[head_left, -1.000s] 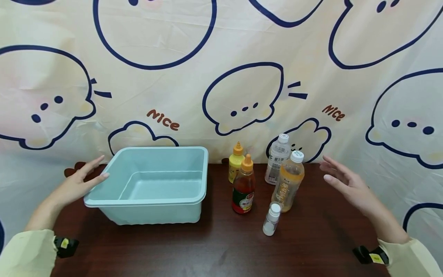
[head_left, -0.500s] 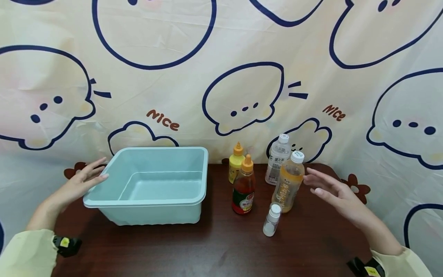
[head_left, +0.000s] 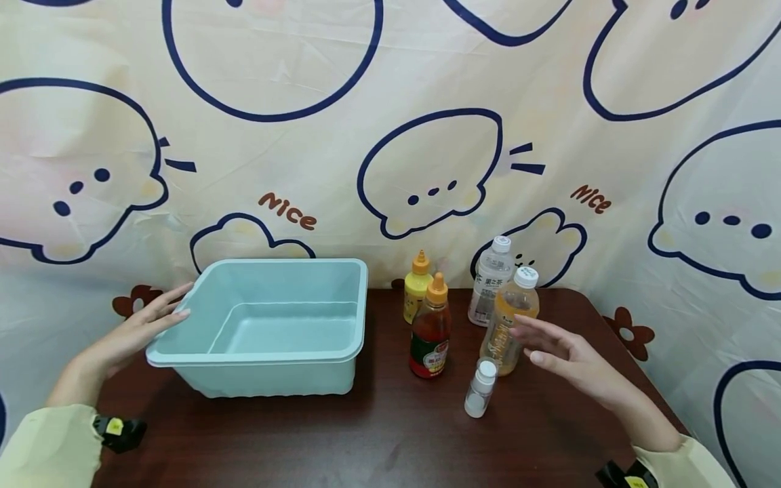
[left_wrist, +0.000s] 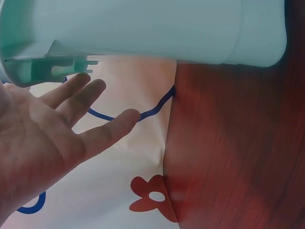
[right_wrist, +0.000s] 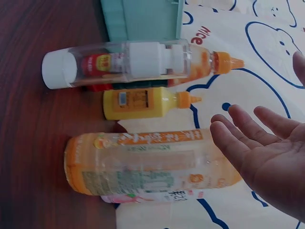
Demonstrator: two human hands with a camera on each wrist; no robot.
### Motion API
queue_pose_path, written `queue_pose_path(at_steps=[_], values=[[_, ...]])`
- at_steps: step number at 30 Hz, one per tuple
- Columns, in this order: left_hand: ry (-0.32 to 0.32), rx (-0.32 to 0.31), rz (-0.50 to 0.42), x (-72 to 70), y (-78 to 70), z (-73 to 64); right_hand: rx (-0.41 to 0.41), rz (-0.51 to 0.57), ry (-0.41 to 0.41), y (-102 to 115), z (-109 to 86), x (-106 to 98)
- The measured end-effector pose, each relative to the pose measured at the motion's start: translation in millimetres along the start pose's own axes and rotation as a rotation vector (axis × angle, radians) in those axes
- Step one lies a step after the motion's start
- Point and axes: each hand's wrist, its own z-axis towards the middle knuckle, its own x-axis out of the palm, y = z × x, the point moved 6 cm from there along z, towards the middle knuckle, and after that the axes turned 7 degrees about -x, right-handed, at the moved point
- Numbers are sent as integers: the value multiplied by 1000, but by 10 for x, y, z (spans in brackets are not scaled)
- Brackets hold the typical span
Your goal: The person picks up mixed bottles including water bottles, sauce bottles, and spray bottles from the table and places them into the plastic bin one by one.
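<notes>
A light-blue plastic bin stands on the left of the table. My left hand is at its left rim with fingers extended; in the left wrist view the fingertips lie just under the rim. My right hand, fingers loosely spread and holding nothing, overlaps the right side of an orange-labelled drink bottle in the head view. Just in front of that bottle is a small clear bottle with a white cap. The right wrist view shows the drink bottle beside my fingertips.
Behind the orange-labelled bottle stands a clear drink bottle with a white cap. Between bin and drinks are a red sauce bottle and a yellow squeeze bottle, both orange-capped. A printed cloth hangs behind the dark wooden table.
My right hand has moved left from the table's right side to the orange-labelled bottle. My left hand stays at the bin's rim, and the bottles stand where they were.
</notes>
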Motion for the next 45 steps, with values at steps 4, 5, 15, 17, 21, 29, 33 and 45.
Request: queue_pose_path(at_steps=[4, 5, 15, 17, 21, 29, 33, 45], values=[[14, 4, 6, 2, 13, -10, 9, 15, 22, -70, 21, 70], [20, 8, -1, 3, 13, -15, 12, 17, 28, -88, 24, 88], [59, -10, -39, 7, 63, -21, 19, 90, 117, -244, 77, 279], [69, -23, -46, 8, 77, -20, 26, 113, 131, -273, 82, 309], [80, -33, -58, 7, 99, -17, 34, 143, 153, -319, 90, 356], [87, -49, -53, 20, 135, -2, 59, 125, 171, -369, 119, 411], [89, -61, -65, 15, 145, 7, 80, 110, 181, -385, 137, 432], [103, -74, -85, -12, 180, 24, 102, 81, 190, -475, 189, 483]])
